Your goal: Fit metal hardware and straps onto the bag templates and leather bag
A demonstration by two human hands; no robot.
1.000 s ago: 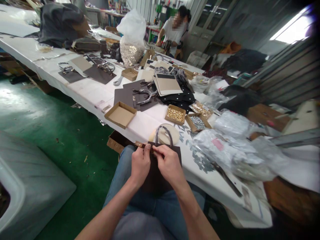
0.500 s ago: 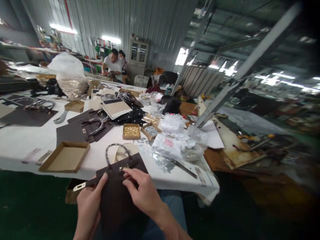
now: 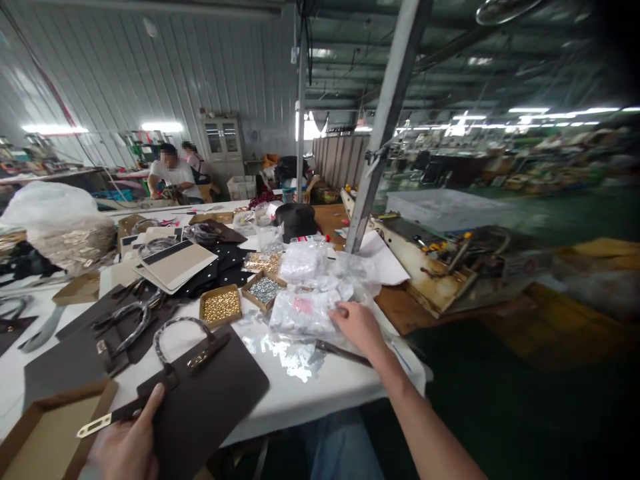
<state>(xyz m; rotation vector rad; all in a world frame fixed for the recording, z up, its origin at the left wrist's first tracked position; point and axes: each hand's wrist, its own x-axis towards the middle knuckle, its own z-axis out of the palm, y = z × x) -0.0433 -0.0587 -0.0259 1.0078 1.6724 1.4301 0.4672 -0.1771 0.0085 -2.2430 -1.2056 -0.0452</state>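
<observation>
My left hand point(image 3: 127, 443) grips a dark brown bag panel point(image 3: 210, 400) at its lower left edge, thumb on top, holding it flat over the table edge. The panel carries a braided handle point(image 3: 175, 330), a gold clasp point(image 3: 200, 359) and a strap with a metal end point(image 3: 95, 425). My right hand point(image 3: 357, 325) reaches out to the right with its fingers on a pile of clear plastic packets point(image 3: 305, 310); a thin dark tool point(image 3: 343, 352) lies just under it. Whether it grips anything is hidden.
Small cardboard trays of gold studs point(image 3: 221, 305) and silver parts point(image 3: 264, 289) sit mid-table, an empty tray point(image 3: 40, 433) at the near left. More brown panels point(image 3: 75, 353) and handles lie left. A steel post point(image 3: 380, 127) rises at the right. Two people point(image 3: 173, 175) work at the far end.
My right hand let go of the bag panel and moved right to the plastic packets. The left hand now holds the panel alone, lowered onto the table. My view has swung up and rightward.
</observation>
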